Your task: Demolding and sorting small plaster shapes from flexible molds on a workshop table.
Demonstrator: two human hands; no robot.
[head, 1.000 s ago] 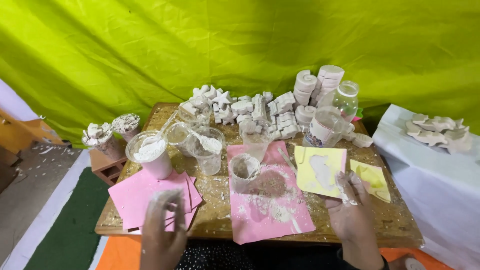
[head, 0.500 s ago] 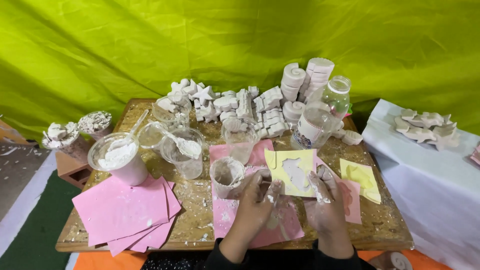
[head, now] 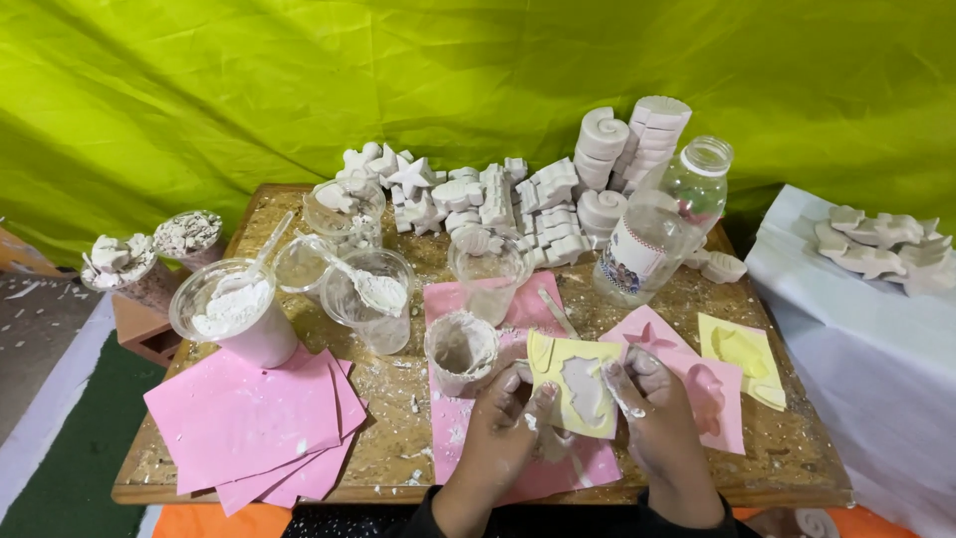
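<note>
A yellow square mould (head: 576,385) with white plaster in its hollow is tilted above a pink sheet (head: 518,438) on the wooden table (head: 398,438). My left hand (head: 503,428) grips its left edge and my right hand (head: 649,413) grips its right edge. Both hands are dusted white. A plaster-caked cup (head: 461,351) stands just left of the mould.
Clear cups (head: 371,296) with white powder and spoons, a tub of powder (head: 237,311) and a stack of pink sheets (head: 254,418) sit at left. Several white plaster casts (head: 498,199) and a clear bottle (head: 662,224) stand behind. More moulds (head: 742,354) lie at right.
My left hand came across from the pink sheets at left to the yellow mould. Both hands now hold the mould and have lifted it toward me. The camera moved closer.
</note>
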